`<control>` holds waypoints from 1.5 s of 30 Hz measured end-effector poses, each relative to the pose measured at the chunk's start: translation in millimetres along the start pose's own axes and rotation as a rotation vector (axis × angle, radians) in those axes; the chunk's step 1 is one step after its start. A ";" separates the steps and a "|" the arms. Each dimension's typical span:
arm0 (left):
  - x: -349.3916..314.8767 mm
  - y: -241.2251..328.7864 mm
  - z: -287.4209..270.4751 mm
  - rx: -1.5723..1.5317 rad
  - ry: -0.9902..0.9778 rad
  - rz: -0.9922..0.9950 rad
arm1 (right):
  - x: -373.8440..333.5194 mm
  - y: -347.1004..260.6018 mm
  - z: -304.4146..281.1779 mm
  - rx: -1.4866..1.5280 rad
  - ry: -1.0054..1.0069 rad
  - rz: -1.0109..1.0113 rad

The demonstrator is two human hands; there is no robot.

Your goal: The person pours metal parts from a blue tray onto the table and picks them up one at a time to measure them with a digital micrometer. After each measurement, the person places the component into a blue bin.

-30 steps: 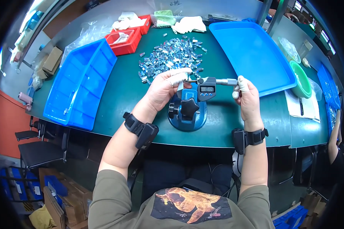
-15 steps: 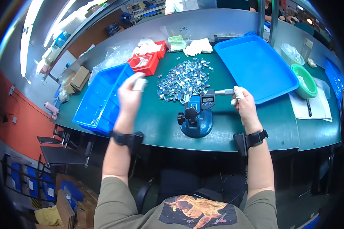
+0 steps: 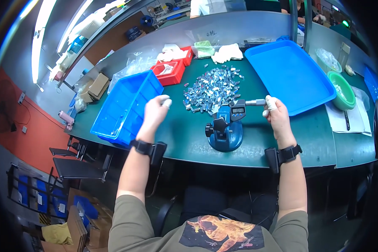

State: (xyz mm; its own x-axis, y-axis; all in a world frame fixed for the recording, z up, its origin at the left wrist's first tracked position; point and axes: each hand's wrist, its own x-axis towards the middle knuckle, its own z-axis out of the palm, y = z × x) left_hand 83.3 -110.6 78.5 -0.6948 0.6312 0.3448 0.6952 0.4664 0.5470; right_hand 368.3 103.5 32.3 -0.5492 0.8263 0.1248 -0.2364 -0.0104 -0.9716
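Observation:
A digital micrometer (image 3: 238,110) is held in a blue stand (image 3: 225,136) at the middle of the table. My right hand (image 3: 278,114) grips its thimble at the right end, with pale covers on some fingertips. My left hand (image 3: 155,112) is raised beside the blue divided bin (image 3: 113,110), its fingers curled together and also partly covered in white. Whatever those fingers may hold is too small or hidden to see. Behind the stand lies a heap of small shiny metal pieces (image 3: 212,89) on the green tabletop.
A large blue tray (image 3: 290,77) lies at the right. Beyond it are a green bowl (image 3: 341,90) and papers with a pen (image 3: 347,120). Red boxes (image 3: 169,72) and white cloths (image 3: 227,53) stand behind the heap. Another person (image 3: 304,12) is at the far right.
My left hand has come nearer to me and slightly right, along the blue bin's side. My right hand stays on the micrometer's thimble. The whole view has shifted a little.

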 end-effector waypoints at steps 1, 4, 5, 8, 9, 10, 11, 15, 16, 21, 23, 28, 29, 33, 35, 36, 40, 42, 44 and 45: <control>7.6 -9.5 16.2 -0.018 -0.021 -0.058 | -1.0 -1.4 2.3 -0.003 -0.002 -0.015; 22.2 -24.2 50.8 0.004 -0.070 -0.083 | -3.8 -1.8 2.7 0.011 -0.016 0.007; 21.7 -24.6 58.5 0.067 -0.092 -0.068 | -4.0 -1.2 2.6 0.002 -0.005 -0.005; 22.9 -28.3 68.7 0.043 -0.117 -0.079 | -4.2 2.3 4.8 0.011 -0.024 -0.007; 22.1 -30.4 65.8 -0.034 -0.120 -0.116 | -3.7 1.1 4.1 0.010 -0.018 -0.007; 22.5 -31.6 65.2 -0.109 -0.124 -0.155 | -3.2 0.4 3.0 0.010 -0.014 -0.007; 24.2 -31.6 67.6 -0.106 -0.129 -0.156 | -2.9 -0.7 2.6 0.011 -0.010 -0.005; 25.1 -14.8 73.0 0.091 -0.076 -0.145 | 0.0 -4.1 1.2 0.012 0.000 -0.010; 24.3 -15.4 74.2 0.102 -0.040 -0.125 | -0.1 -4.1 0.9 0.011 0.002 -0.016; 22.4 -7.2 79.3 -0.238 0.126 -0.055 | 0.4 -0.6 3.1 -0.001 -0.008 -0.011; 19.9 6.4 77.6 -0.420 0.167 -0.045 | -0.1 -0.3 1.6 -0.003 -0.002 -0.008; 3.8 66.6 75.7 -0.925 -0.300 -0.132 | -3.7 -5.7 2.7 -0.024 0.025 0.021; 2.8 72.7 77.0 -1.020 -0.416 -0.187 | -3.2 -4.5 1.9 -0.031 0.033 0.022; -2.1 82.1 82.8 -1.112 -0.575 -0.229 | -0.6 0.6 1.6 -0.050 -0.004 0.014; -4.2 80.3 82.6 -1.119 -0.591 -0.233 | -1.7 -2.3 3.6 -0.028 0.014 0.007; -5.1 78.9 81.7 -1.126 -0.585 -0.212 | -2.3 -3.5 4.9 -0.017 0.022 0.004; -7.2 67.5 81.9 -1.215 -0.600 -0.196 | -3.4 -6.5 7.7 -0.050 0.064 0.015; -8.8 63.5 83.3 -1.352 -0.669 -0.230 | -3.0 -5.7 9.5 -0.053 0.061 0.023; -10.0 63.9 85.8 -1.368 -0.655 -0.218 | -3.9 -4.3 9.3 -0.046 0.077 0.029; -10.2 65.3 86.5 -1.374 -0.644 -0.198 | -3.8 -4.3 9.7 -0.054 0.074 0.034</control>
State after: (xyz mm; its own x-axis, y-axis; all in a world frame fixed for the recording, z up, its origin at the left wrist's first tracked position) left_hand 151.8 -33.0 44.7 -0.3053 0.9522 0.0022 -0.3510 -0.1147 0.9293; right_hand 363.7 94.9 38.0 -0.4950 0.8654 0.0780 -0.1737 -0.0105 -0.9847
